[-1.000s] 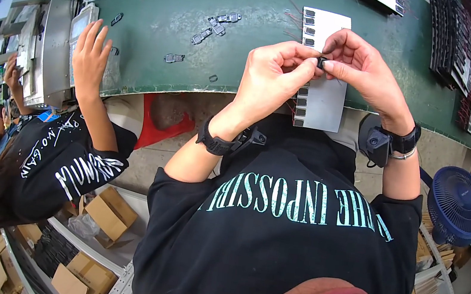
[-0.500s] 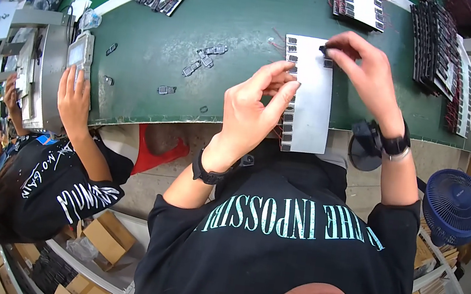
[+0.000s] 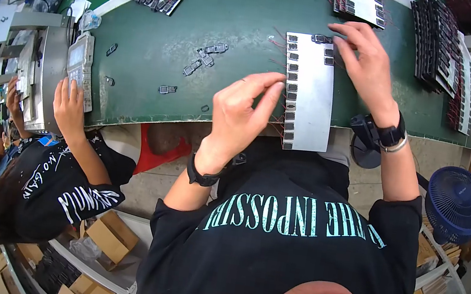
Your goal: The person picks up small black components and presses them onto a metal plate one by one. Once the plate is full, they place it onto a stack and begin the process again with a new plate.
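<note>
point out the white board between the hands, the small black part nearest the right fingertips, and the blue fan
White board [image 3: 313, 107], head view: bare surface
Small black part [image 3: 321, 39], head view: middle of its body
Blue fan [image 3: 458, 200], head view: front grille

Your left forearm [image 3: 188, 193] is slanting up and rightward, and your left hand [image 3: 236, 111] is pointing its thumb [image 3: 268, 104] and index finger [image 3: 261, 81] rightward, tips close together. Your right forearm [image 3: 398, 176] is slanting up and leftward, your right hand [image 3: 369, 60] is pointing its fingers [image 3: 352, 33] leftward, thumb parted.
</note>
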